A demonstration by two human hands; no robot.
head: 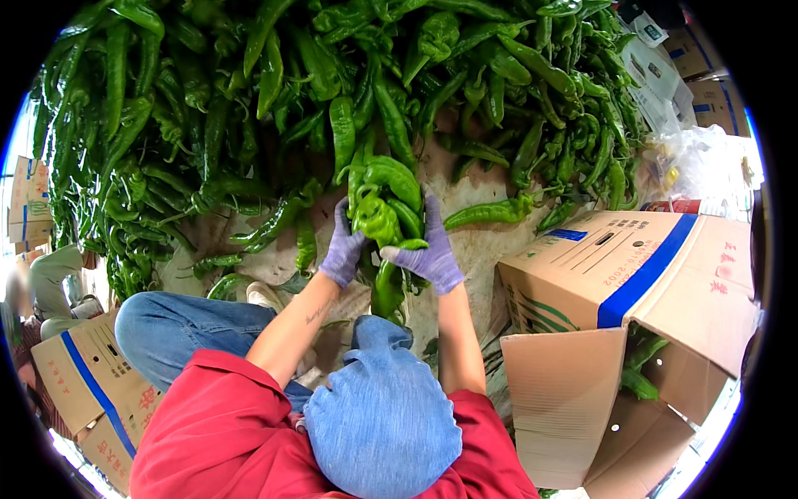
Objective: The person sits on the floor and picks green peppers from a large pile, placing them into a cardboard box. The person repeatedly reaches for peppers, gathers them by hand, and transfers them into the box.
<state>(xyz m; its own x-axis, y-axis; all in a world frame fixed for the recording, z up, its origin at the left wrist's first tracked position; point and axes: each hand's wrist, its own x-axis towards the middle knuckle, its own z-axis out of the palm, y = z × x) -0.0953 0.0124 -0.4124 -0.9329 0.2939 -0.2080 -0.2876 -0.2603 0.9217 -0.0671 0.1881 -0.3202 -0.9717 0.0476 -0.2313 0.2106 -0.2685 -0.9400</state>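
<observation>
Several long green peppers (393, 187) are gathered in a bunch between my two gloved hands. My left hand (343, 246), in a purple knit glove, presses on the left side of the bunch. On its right side, my right hand (433, 249) wears a matching glove, with the thumb across the front of the lowest peppers. Just beyond the bunch rises a large heap of green peppers (206, 106). A single loose pepper (489, 212) lies right of my right hand on the pale ground sheet (461, 181).
An open cardboard box (561, 268) with blue tape lies on its side at right, peppers inside. Another taped cardboard box (93, 374) stands at left, near a seated person's leg (56, 274). Clear plastic bags (704, 156) sit at upper right. My bent knee (149, 330) is at left.
</observation>
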